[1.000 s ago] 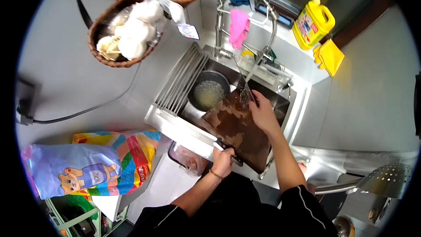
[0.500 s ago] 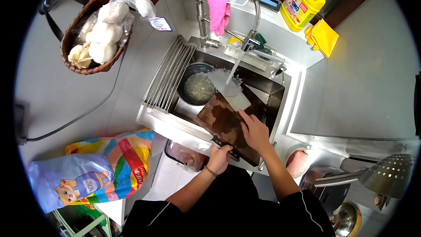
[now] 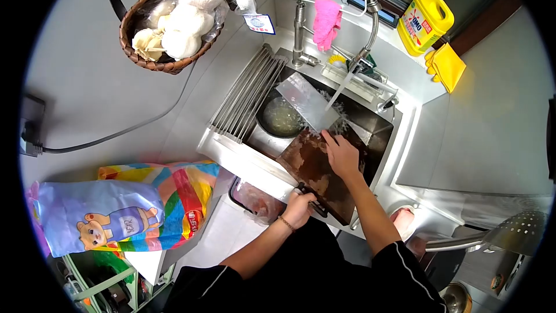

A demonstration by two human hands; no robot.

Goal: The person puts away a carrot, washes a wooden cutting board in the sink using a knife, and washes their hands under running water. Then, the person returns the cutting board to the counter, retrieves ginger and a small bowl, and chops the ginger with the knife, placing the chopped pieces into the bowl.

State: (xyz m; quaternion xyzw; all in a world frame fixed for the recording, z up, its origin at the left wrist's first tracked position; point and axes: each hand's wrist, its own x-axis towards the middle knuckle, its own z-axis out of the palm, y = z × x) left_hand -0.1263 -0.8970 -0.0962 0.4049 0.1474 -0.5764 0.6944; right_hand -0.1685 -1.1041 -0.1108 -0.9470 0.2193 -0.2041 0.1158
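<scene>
My right hand [image 3: 340, 153] is closed on a wide-bladed cleaver [image 3: 307, 99], whose blade lies under the water stream from the faucet [image 3: 372, 23]. Below it, a wet brown cutting board [image 3: 315, 168] rests slantwise across the sink [image 3: 379, 133]. My left hand [image 3: 297, 210] grips the board's dark handle [image 3: 311, 199] at the near edge. Left of the cleaver, a dark pot [image 3: 281, 117] with cloudy water stands in the sink. The fingers under the cleaver's handle are partly hidden.
A metal drying rack [image 3: 243, 101] covers the sink's left side. Beyond the sink are a pink cloth [image 3: 327, 23], a yellow bottle [image 3: 425, 20] and yellow gloves [image 3: 446, 68]. A garlic basket [image 3: 130, 40] is at upper left, a bagged tray [image 3: 255, 200] near my left hand.
The cleaver has turned from edge-on to broad side up and moved under the stream. My left hand keeps its hold on the board's handle. The head view has shifted.
</scene>
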